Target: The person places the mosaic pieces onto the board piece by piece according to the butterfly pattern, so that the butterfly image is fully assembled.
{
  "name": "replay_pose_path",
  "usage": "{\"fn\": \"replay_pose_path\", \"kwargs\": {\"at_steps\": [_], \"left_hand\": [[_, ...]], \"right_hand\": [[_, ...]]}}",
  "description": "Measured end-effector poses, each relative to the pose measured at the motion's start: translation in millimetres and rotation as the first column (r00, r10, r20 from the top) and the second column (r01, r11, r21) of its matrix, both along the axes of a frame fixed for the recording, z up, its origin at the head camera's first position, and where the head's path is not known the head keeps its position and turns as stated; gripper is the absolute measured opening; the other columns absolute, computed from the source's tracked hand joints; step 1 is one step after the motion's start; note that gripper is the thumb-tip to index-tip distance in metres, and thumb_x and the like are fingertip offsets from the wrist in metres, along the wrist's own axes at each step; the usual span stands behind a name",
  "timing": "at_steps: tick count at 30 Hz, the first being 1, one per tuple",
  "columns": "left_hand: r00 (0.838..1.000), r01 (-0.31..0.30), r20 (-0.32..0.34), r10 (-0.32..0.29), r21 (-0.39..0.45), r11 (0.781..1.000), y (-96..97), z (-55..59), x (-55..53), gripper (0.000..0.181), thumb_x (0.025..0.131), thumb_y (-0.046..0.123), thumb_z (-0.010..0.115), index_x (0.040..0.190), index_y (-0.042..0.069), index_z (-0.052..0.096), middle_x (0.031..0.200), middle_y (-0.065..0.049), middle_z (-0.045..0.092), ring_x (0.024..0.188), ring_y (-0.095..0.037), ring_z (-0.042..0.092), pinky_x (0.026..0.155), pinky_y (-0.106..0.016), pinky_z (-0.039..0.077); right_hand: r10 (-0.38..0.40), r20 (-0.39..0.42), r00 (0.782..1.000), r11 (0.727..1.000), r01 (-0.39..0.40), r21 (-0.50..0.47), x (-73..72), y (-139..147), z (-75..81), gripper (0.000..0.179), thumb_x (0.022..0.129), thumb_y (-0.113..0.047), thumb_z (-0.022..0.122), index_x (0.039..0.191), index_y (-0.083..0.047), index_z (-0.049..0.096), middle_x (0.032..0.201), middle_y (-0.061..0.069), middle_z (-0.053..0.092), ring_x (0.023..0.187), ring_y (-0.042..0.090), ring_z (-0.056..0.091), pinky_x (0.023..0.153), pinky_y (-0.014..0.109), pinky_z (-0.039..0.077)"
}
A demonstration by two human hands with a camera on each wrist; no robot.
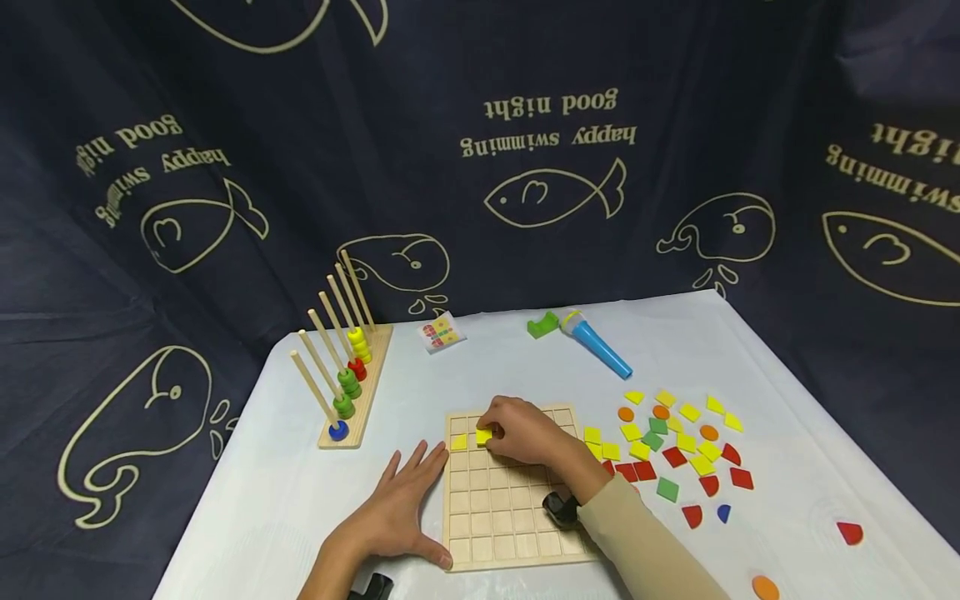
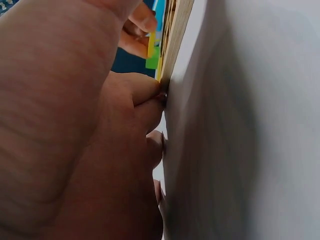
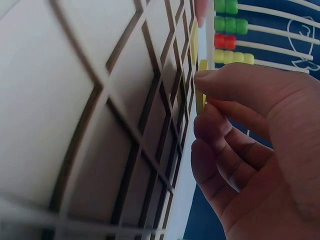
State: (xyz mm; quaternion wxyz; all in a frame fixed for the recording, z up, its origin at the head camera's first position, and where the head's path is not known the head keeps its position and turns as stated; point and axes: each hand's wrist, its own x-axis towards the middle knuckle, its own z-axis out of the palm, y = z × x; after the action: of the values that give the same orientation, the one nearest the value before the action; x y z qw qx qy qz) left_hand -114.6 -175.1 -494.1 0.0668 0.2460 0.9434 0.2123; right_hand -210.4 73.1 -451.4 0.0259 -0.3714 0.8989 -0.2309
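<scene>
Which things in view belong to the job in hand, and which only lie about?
Part of the job:
wooden grid board, left hand at its edge
yellow square the right hand pinches
loose coloured pieces, probably

Lying about, apparently:
bead rack
toy microphone
green block
printed card, possibly a guide

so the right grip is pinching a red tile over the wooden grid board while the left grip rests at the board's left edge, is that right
Not quite: the tile is yellow, not red, as the head view shows. The right grip is pinching it over the wooden grid board while the left grip rests at the board's left edge.
</scene>
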Motion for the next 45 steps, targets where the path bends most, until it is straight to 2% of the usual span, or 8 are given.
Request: {"fn": "replay_pose_path", "kwargs": {"at_steps": [9,15,21,33,45], "left_hand": [[1.000,-0.002,-0.001,0.002,0.002,1.000,-0.3,-1.0,-1.2,0.146,0.038,0.084,0.071,0.155,0.014,0.018,0.159,0.000,0.016,0.145,-0.027,0.006,0.113,-0.055,0.000],[1.000,-0.003,0.006,0.003,0.005,1.000,0.3,-2.5,-0.8,0.146,0.038,0.084,0.072,0.155,0.014,0.019,0.159,0.001,0.016,0.145,-0.027,0.007,0.113,-0.056,0.000],[1.000,0.004,0.005,-0.004,0.009,1.000,1.1,0.1,0.0,0.146,0.039,0.084,0.072,0.155,0.013,0.018,0.159,0.000,0.016,0.145,-0.028,0.007,0.113,-0.056,0.000],[1.000,-0.011,0.004,0.011,0.005,1.000,1.4,0.9,-0.5,0.147,0.038,0.084,0.072,0.154,0.011,0.020,0.159,-0.002,0.017,0.145,-0.028,0.006,0.113,-0.055,-0.001],[1.000,0.002,-0.007,-0.002,0.012,1.000,-0.1,-0.6,-0.8,0.146,0.039,0.083,0.072,0.155,0.012,0.019,0.159,-0.002,0.017,0.145,-0.028,0.006,0.113,-0.055,-0.001]], "right_hand": [[0.017,0.036,0.999,1.000,-0.017,-0.001,-3.5,-10,-5.4,0.024,0.082,-0.013,0.073,0.106,-0.012,0.075,0.092,-0.002,0.062,0.076,0.005,0.053,0.071,0.022,0.048],[-0.006,0.050,0.999,1.000,0.007,-0.019,-4.8,-13,-11.0,0.021,0.084,-0.018,0.075,0.104,-0.012,0.076,0.091,-0.003,0.062,0.076,0.006,0.052,0.070,0.023,0.048],[-0.040,0.054,0.998,0.999,0.041,-0.009,-4.1,-7,-8.9,0.023,0.084,-0.020,0.074,0.106,-0.014,0.075,0.090,-0.007,0.060,0.075,0.005,0.052,0.071,0.024,0.048],[-0.064,0.034,0.997,0.997,0.065,-0.039,2.4,39,8.4,0.023,0.088,-0.015,0.069,0.110,-0.008,0.072,0.089,-0.004,0.061,0.075,0.008,0.054,0.066,0.026,0.048],[-0.142,0.009,0.990,0.986,0.142,-0.086,8.3,98,11.9,0.022,0.084,-0.007,0.071,0.105,-0.006,0.073,0.088,-0.004,0.062,0.074,0.009,0.055,0.063,0.024,0.049]]}}
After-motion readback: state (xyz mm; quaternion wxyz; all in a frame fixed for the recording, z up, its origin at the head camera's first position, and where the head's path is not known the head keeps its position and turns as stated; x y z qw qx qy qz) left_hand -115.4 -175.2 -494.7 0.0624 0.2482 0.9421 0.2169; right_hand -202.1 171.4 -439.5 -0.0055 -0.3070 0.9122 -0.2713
